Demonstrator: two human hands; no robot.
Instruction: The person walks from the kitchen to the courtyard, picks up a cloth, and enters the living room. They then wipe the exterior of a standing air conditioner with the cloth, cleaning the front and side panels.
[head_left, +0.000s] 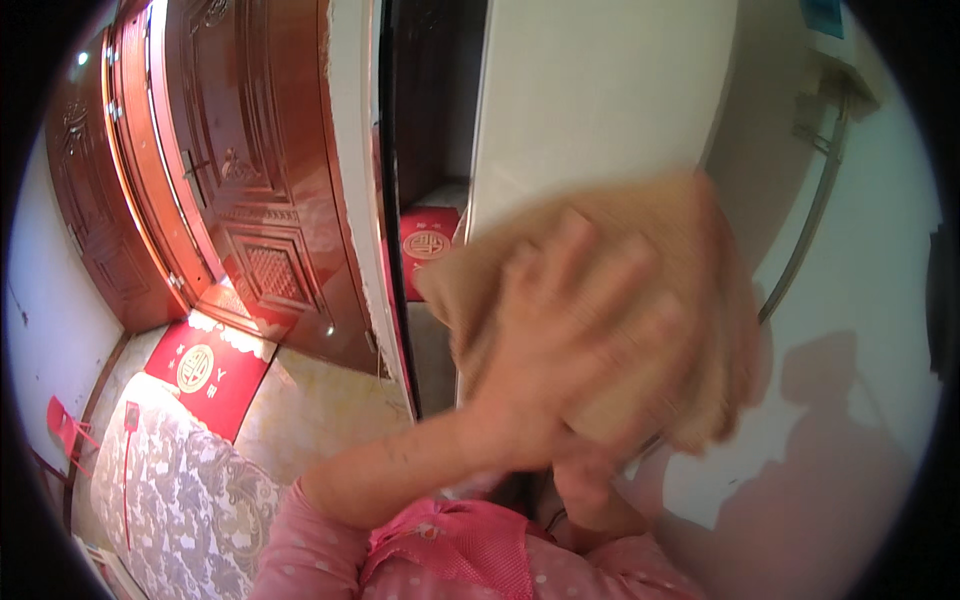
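A tan cloth (615, 214), blurred by motion, is held up in front of me beside a tall white panel. My left hand (570, 322) lies on its near face with the fingers spread. The wrist of my right hand (585, 480) comes up from below, and most of that hand is hidden behind the cloth. A reddish blur along the cloth's right side may be its fingers. Both forearms come out of pink dotted sleeves, above a bright pink mesh-like garment (472, 532).
The white panel (600, 90) adjoins a dark glossy surface (435, 112) that reflects a red mat. Left are a carved brown door (255, 150), a red doormat (247, 367) bearing writing, a patterned cover (187, 487) with a red fly swatter (128, 465), and a red chair (66, 427).
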